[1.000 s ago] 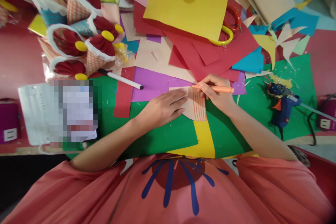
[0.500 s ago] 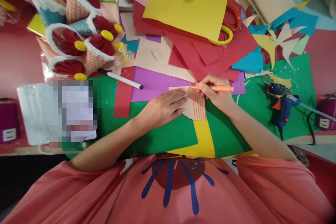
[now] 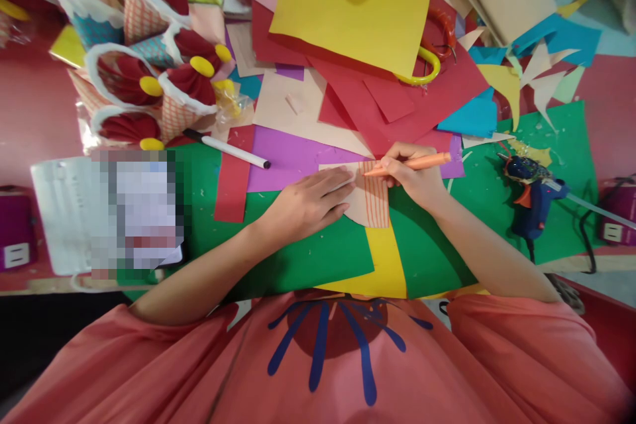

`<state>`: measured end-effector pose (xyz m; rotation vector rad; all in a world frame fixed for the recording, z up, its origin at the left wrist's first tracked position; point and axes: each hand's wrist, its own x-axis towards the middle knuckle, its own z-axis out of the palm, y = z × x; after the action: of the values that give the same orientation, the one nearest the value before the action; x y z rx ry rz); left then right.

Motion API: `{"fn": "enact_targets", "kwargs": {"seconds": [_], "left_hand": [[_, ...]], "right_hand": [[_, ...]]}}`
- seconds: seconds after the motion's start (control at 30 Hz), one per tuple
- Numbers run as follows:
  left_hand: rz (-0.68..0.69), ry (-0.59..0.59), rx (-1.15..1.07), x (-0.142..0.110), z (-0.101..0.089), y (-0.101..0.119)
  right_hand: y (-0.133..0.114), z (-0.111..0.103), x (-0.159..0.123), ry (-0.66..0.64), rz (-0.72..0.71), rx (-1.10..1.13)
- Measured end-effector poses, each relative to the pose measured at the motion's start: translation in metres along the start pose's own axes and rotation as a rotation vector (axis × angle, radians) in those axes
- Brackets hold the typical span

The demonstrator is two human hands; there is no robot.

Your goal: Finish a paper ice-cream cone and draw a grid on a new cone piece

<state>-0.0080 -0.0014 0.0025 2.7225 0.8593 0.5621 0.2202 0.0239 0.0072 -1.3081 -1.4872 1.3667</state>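
A pale, curved-edged paper piece (image 3: 373, 202) lies in front of me, its right part covered in orange stripes. My left hand (image 3: 318, 197) rests flat on its left part, fingers stretched out and hiding some of it. An orange marker (image 3: 422, 162) is pinched in my right hand (image 3: 413, 175), its tip at the left side of the stripes. Under the paper are green sheets (image 3: 308, 252), a purple sheet (image 3: 278, 152) and a yellow strip (image 3: 387, 258).
Decorated cones (image 3: 186, 99) crowd the upper left. A white marker (image 3: 233, 151) lies left of my hands, beside a blurred phone (image 3: 149, 212). Coloured sheets (image 3: 358, 6) and scissors (image 3: 427, 66) are at the back. A blue glue gun (image 3: 534, 202) with a cord lies at right.
The marker's tip has moved down from the paper's top edge and its back end has tilted up. My right hand shifted slightly right; my left hand stayed put.
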Motion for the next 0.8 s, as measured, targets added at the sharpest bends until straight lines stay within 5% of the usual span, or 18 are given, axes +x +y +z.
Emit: {"fn": "enact_targets", "kwargs": {"seconds": [0.1,0.33,0.8], "left_hand": [[-0.021,-0.016,-0.019,-0.0018,0.0022,-0.001],[-0.059,-0.03,-0.048,-0.0031,0.006,-0.0029],[-0.058,-0.029,-0.054,-0.0025,0.0052,-0.0043]], "right_hand": [[0.0002,0.0003,-0.001,0.058,0.004,0.083],[0.0038,-0.0004,-0.003,0.016,-0.135,-0.16],[0.0058,-0.0011,-0.0009,-0.028,-0.119,-0.173]]}}
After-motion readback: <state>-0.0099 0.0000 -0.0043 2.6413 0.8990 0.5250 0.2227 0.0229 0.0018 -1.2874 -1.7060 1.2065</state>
